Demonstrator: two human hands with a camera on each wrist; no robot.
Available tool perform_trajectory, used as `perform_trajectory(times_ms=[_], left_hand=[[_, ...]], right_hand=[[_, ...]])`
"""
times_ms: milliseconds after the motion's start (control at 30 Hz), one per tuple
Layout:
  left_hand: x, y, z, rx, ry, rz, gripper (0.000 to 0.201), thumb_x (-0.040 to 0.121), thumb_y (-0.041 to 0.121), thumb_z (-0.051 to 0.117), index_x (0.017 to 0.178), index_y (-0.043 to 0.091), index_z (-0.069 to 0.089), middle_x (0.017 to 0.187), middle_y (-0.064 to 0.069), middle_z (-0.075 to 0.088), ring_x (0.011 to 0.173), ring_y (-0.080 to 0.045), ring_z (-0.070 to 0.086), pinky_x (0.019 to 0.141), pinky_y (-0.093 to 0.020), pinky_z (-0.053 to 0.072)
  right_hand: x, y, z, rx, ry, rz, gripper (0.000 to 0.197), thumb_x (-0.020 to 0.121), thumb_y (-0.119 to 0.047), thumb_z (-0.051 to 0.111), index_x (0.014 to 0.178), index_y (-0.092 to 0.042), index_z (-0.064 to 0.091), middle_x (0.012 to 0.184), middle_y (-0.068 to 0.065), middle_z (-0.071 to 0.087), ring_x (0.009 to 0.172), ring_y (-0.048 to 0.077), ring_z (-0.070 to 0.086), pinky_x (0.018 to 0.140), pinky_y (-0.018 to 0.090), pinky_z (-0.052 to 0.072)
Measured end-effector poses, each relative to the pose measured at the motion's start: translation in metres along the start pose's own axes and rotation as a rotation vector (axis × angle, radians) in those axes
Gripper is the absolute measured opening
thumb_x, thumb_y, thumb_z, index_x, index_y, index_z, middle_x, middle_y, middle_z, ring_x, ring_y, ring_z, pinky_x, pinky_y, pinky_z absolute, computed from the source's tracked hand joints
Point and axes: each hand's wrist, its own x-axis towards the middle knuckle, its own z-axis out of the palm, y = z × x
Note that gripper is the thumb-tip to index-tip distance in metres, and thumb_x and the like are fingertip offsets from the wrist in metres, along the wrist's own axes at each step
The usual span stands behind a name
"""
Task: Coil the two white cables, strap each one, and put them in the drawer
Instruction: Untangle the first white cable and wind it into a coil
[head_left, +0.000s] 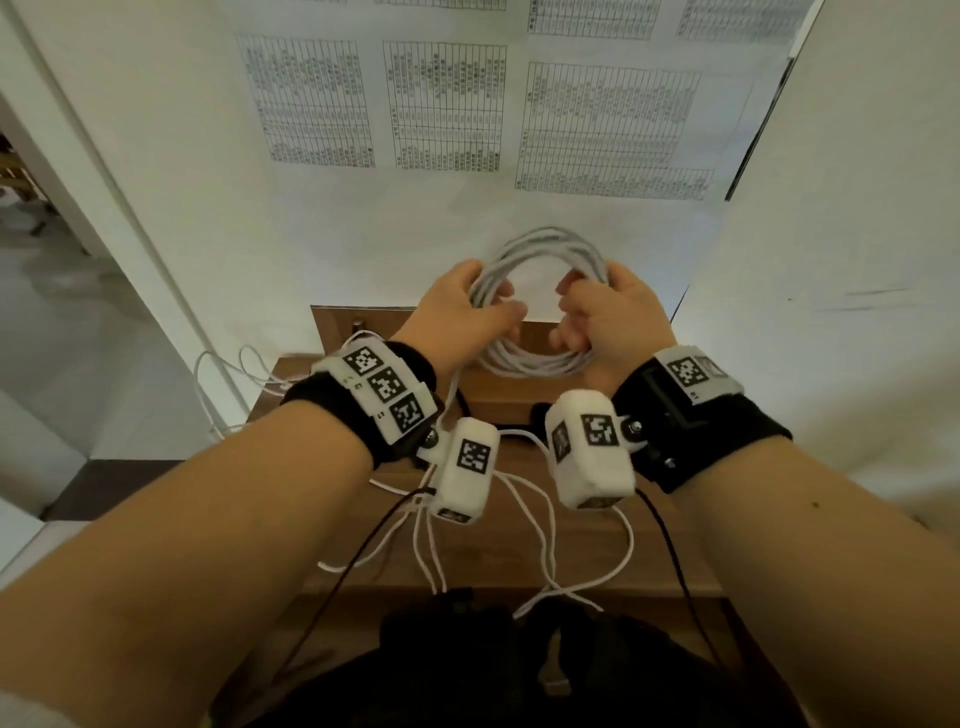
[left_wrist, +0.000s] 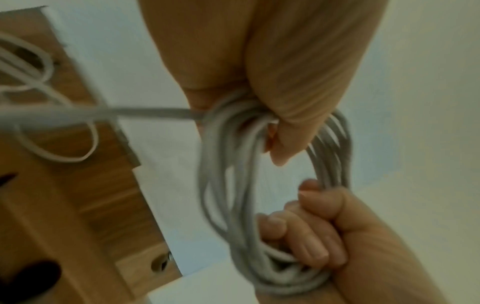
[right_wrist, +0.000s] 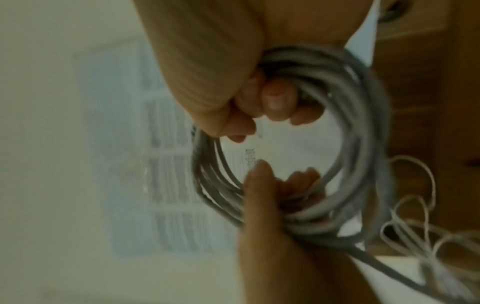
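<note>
At the far edge of the wooden cabinet (head_left: 571, 566), I hold a white coil (head_left: 540, 244) upright in the air before the wall, both hands on it. On the left, loose white cable (head_left: 228, 374) spills over the cabinet's left edge and trails toward the floor. My left hand (head_left: 462, 312) grips the coil's left side, fingers curled round the bundled loops. My right hand (head_left: 613, 317) does the same on the right side, fingers wrapped through the ring. More thin white leads (head_left: 540, 530) lie near, crossed over one another on the cabinet top, mixed with black wires from the wrist rigs.

The risk, as I judge it: no strap is visible on the coil, so loosening either grip could let the loops spring apart. The tail running left could snag on the cabinet edge and drag turns out. No drawer is plainly visible; I cannot tell whether it is open.
</note>
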Motion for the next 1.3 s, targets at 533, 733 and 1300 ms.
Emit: perform_trajectory(times_ms=[533, 733, 1300], left_hand=[[0.012, 0.013, -0.008, 0.606, -0.235, 0.129, 0.024, 0.100, 0.025, 0.045, 0.077, 0.023, 0.039, 0.073, 0.001, 0.050, 0.051, -0.013, 0.060, 0.054, -0.030, 0.047], [0.010, 0.017, -0.007, 0.539, -0.209, 0.153, 0.019, 0.096, 0.024, 0.053, 0.078, 0.019, 0.046, 0.072, 0.001, 0.053, 0.054, -0.018, 0.064, 0.053, -0.029, 0.048], [-0.004, -0.005, 0.017, -0.353, 0.034, -0.148, 0.023, 0.096, 0.025, 0.056, 0.096, 0.002, 0.055, 0.066, -0.007, 0.066, 0.065, -0.023, 0.063, 0.075, -0.041, 0.054]], right_hand=[[0.006, -0.006, -0.013, -0.618, -0.187, -0.121, 0.019, 0.076, 0.000, 0.067, 0.094, -0.006, 0.062, 0.075, 0.018, 0.066, 0.070, 0.037, 0.068, 0.068, 0.047, 0.058], [0.003, -0.005, -0.008, -0.589, -0.146, -0.170, 0.012, 0.082, -0.006, 0.064, 0.076, -0.014, 0.057, 0.058, 0.004, 0.051, 0.049, 0.024, 0.052, 0.047, 0.031, 0.046], [-0.012, 0.008, -0.001, 0.386, 0.097, 0.081, 0.021, 0.087, 0.006, 0.049, 0.078, -0.013, 0.044, 0.041, 0.003, 0.031, 0.040, 0.018, 0.035, 0.052, 0.032, 0.042]])
